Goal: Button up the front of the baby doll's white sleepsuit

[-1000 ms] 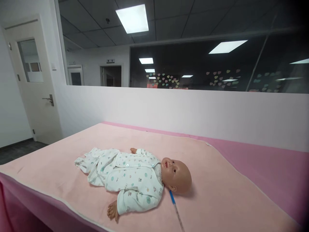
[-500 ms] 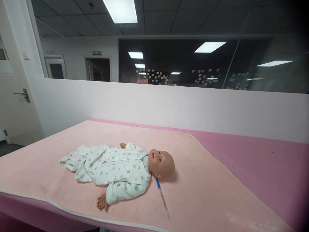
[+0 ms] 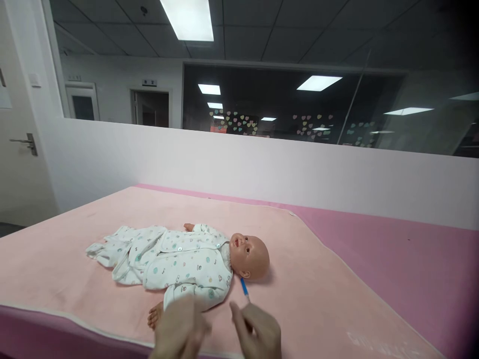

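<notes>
A baby doll (image 3: 187, 262) in a white patterned romper lies on its back on a pale pink blanket (image 3: 318, 299), head to the right. A thin thermometer with a blue end (image 3: 244, 288) lies just below the doll's head. My left hand (image 3: 179, 328) has come in at the bottom edge, smeared by motion, just below the doll's near sleeve and hand. My right hand (image 3: 258, 331) is over the lower part of the thermometer, fingers curled and blurred. Whether it touches the thermometer I cannot tell.
The blanket covers a darker pink mattress (image 3: 411, 259) that stands against a low white wall (image 3: 262, 164) with a dark glass window above. A white door (image 3: 18, 149) is at the far left.
Both hands have come into view from the bottom edge, and the right one now hides the lower end of the thermometer. The view shifted slightly; the doll has not moved.
</notes>
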A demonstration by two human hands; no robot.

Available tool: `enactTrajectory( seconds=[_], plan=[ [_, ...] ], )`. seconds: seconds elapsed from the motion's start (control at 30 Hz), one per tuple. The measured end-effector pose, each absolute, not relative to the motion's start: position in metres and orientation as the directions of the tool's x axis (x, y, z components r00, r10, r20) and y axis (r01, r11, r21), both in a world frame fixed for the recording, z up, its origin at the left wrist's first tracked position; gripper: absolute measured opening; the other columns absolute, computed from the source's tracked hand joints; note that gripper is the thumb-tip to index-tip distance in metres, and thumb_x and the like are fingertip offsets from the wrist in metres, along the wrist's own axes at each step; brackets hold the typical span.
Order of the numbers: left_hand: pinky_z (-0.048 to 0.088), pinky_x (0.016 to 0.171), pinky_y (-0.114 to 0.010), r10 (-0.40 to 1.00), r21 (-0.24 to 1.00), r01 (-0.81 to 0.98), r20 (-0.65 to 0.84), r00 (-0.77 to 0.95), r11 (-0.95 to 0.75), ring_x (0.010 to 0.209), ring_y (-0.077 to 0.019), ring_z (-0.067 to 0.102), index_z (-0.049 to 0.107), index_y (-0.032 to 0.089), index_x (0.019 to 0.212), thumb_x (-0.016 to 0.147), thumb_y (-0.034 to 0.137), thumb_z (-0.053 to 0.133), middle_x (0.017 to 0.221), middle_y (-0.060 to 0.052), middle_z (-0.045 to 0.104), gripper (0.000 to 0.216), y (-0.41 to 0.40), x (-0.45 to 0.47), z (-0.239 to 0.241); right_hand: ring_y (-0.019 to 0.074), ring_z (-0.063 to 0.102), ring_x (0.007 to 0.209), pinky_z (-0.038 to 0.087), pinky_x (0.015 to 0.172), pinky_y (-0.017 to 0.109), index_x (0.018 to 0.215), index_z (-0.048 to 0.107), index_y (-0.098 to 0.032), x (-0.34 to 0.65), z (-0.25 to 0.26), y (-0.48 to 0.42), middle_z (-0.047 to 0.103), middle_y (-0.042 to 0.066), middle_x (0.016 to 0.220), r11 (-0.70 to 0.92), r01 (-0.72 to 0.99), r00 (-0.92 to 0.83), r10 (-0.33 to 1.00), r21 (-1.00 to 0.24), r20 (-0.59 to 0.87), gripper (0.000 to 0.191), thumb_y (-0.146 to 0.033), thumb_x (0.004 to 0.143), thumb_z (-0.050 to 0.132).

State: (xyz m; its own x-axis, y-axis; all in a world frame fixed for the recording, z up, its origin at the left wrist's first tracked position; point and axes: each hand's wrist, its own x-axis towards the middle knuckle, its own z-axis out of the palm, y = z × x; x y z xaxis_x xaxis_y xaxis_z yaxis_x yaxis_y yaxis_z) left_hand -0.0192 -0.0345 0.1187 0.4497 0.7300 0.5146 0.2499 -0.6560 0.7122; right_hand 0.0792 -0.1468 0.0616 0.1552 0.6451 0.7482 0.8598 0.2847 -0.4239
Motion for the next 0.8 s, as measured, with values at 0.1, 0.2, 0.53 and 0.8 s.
enactTrajectory(
  seconds=[0.1, 0.2, 0.53, 0.8],
  plan=[
    [0.041, 0.076, -0.035, 0.713, 0.677, 0.228, 0.637, 0.294, -0.7, 0.076, -0.0194, 0.056, 0.065, 0.019, 0.071, 0.083, 0.042, 0.028, 0.071, -0.008, 0.063, 0.045, -0.024, -0.045, 0.13, 0.0064, 0.035, 0.04, 0.028, 0.042, 0.022, 0.046, 0.043, -0.017, 0.086, 0.099, -0.12, 0.039, -0.003, 0.042, 0.29, 0.879, 0.135, 0.612, -0.379, 0.78, 0.04, -0.029, 0.084, 0.045],
    [0.041, 0.067, -0.028, 0.702, 0.673, 0.259, 0.546, 0.457, -0.693, 0.067, -0.0164, 0.054, 0.064, 0.015, 0.067, 0.079, 0.037, 0.039, 0.066, -0.005, 0.062, 0.036, 0.015, -0.039, 0.137, 0.0065, 0.04, 0.041, 0.027, 0.041, 0.021, 0.052, 0.046, -0.018, 0.088, 0.119, -0.088, 0.046, -0.003, 0.046, 0.268, 0.919, 0.053, 0.642, -0.289, 0.765, 0.035, -0.027, 0.085, 0.042],
    [0.042, 0.07, -0.024, 0.629, 0.863, 0.069, 0.308, 0.714, -0.501, 0.076, -0.0159, 0.055, 0.068, 0.012, 0.083, 0.071, 0.023, 0.049, 0.076, -0.005, 0.064, 0.025, 0.06, -0.045, 0.115, 0.0146, 0.05, 0.049, 0.026, 0.04, 0.027, 0.081, 0.053, -0.017, 0.065, 0.073, -0.013, 0.057, 0.005, 0.068, 0.03, 0.986, -0.144, 0.667, 0.166, 0.731, 0.018, -0.008, 0.077, 0.038],
    [0.026, 0.048, -0.021, 0.71, 0.919, 0.047, 0.27, 0.65, -0.392, 0.049, -0.0066, 0.034, 0.065, 0.011, 0.081, 0.074, 0.045, 0.052, 0.05, 0.002, 0.044, 0.037, 0.057, -0.049, 0.118, 0.0141, 0.055, 0.07, 0.041, 0.058, 0.024, 0.092, 0.049, -0.019, 0.065, 0.071, -0.022, 0.057, 0.003, 0.08, 0.299, 0.923, 0.002, 0.625, -0.242, 0.78, 0.02, -0.011, 0.079, 0.036]
  ],
)
